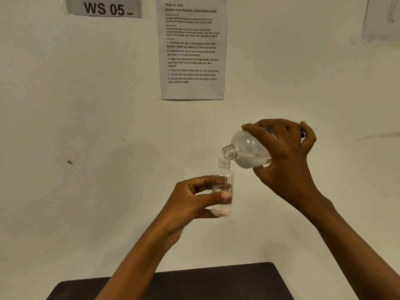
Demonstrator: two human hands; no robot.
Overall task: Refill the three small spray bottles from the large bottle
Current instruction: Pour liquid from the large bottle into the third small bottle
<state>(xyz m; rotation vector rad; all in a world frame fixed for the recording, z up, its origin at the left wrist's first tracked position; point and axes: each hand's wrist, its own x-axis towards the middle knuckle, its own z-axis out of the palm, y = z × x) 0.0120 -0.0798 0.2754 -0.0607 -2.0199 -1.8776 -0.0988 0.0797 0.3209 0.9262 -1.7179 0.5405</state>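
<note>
My left hand [192, 200] holds a small clear bottle [224, 180] upright in the air, uncapped, with clear liquid in its lower half. My right hand [283, 156] grips the large clear bottle [246, 150] from above and tilts it to the left, cap off. The large bottle's mouth rests just over the small bottle's neck, and a thin stream of liquid runs down inside the small bottle. No other small bottles and no caps are in view.
A dark table [216, 282] shows at the bottom edge, below my forearms. A pale wall fills the background, with a printed instruction sheet [192, 48] and a "WS 05" label [104, 7] taped to it.
</note>
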